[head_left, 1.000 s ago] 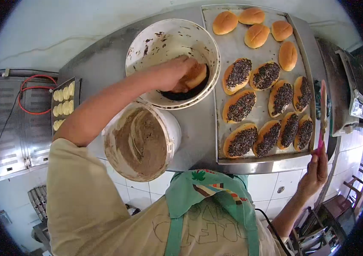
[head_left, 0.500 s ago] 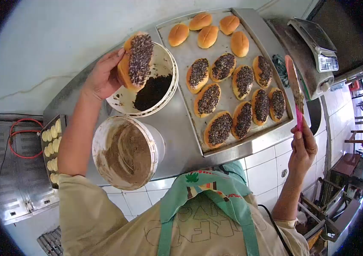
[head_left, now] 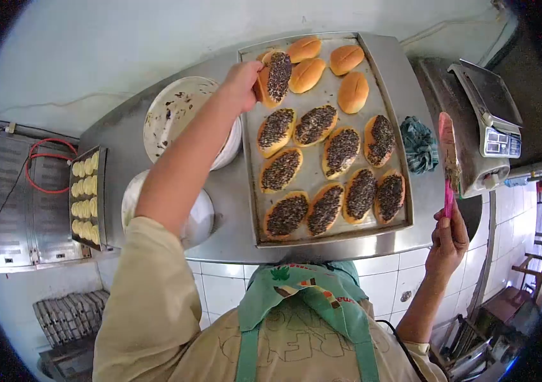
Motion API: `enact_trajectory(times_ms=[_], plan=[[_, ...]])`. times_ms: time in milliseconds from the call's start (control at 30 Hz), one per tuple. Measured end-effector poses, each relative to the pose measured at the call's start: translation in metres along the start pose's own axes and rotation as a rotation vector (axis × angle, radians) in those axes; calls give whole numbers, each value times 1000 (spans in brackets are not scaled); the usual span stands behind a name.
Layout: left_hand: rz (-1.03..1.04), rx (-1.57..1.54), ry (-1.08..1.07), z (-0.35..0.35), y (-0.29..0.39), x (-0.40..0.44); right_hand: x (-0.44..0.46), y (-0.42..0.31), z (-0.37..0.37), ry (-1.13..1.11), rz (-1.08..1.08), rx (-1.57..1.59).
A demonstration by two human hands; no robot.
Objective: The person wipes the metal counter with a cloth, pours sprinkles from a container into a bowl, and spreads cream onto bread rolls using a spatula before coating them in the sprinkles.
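Observation:
My left hand (head_left: 243, 87) is closed on a bread bun (head_left: 277, 77) topped with dark chocolate sprinkles, held over the upper left part of the baking tray (head_left: 252, 219). Several sprinkle-covered buns (head_left: 342, 153) lie in rows on that tray. Plain golden buns (head_left: 353, 93) sit at its far end, one partly behind the held bun. Off the tray's right side, my right hand (head_left: 447, 242) grips the pink handle of a spatula (head_left: 449, 153), its blade smeared and pointing up.
Left of the tray stand a white bucket (head_left: 156, 121) with sprinkles on its wall and a second bucket (head_left: 202, 219), partly behind my left arm. A dark cloth (head_left: 419, 145) and a digital scale (head_left: 500, 141) are at right. A tray of pale dough pieces (head_left: 85, 208) is far left.
My left hand has carried the sprinkled bun from above the sprinkle bucket rightward to the tray's upper left. My right hand still holds the spatula upright. The camera view has shifted.

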State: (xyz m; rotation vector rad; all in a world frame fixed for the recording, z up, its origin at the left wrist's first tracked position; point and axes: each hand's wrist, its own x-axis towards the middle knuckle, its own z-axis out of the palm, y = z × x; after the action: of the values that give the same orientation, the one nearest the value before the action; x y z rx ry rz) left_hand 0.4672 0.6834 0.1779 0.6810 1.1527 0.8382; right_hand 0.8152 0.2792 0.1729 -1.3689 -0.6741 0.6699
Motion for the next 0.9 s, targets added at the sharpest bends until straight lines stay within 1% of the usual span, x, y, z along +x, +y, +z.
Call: enact_trajectory(times_ms=[100, 233, 267, 300, 333, 400, 433, 533, 600, 633, 667, 733, 833, 900], plan=[[46, 82, 158, -6, -28, 39, 20, 4, -19, -36, 31, -4], [83, 213, 322, -22, -44, 60, 38, 9, -40, -51, 26, -71], [55, 235, 296, -34, -48, 71, 42, 10, -45, -62, 18, -91], [30, 257, 269, -50, -52, 90, 44, 5, -47, -76, 83, -37], [6, 280, 238, -51, -50, 96, 46, 6, -49, -72, 92, -39], [-20, 387, 268, -50, -48, 98, 52, 8, -54, -66, 110, -46], [-34, 438, 285, -47, -45, 93, 54, 16, -58, -51, 67, -87], [153, 781, 200, -40, -42, 86, 62, 19, -58, -95, 99, -85], [322, 1073, 302, -41, -39, 90, 68, 22, -56, -119, 99, -65], [365, 1155, 389, -38, -37, 91, 72, 24, -55, -132, 103, -62], [401, 1234, 482, -36, -35, 92, 76, 25, -54, -144, 108, -59], [379, 1249, 745, 2, -19, 63, 81, 23, -50, -155, 116, -69], [461, 1393, 735, -26, -12, 108, 88, 18, -41, -147, 122, -73], [360, 1482, 580, -26, -1, 120, 89, 16, -38, -128, 124, -56]])
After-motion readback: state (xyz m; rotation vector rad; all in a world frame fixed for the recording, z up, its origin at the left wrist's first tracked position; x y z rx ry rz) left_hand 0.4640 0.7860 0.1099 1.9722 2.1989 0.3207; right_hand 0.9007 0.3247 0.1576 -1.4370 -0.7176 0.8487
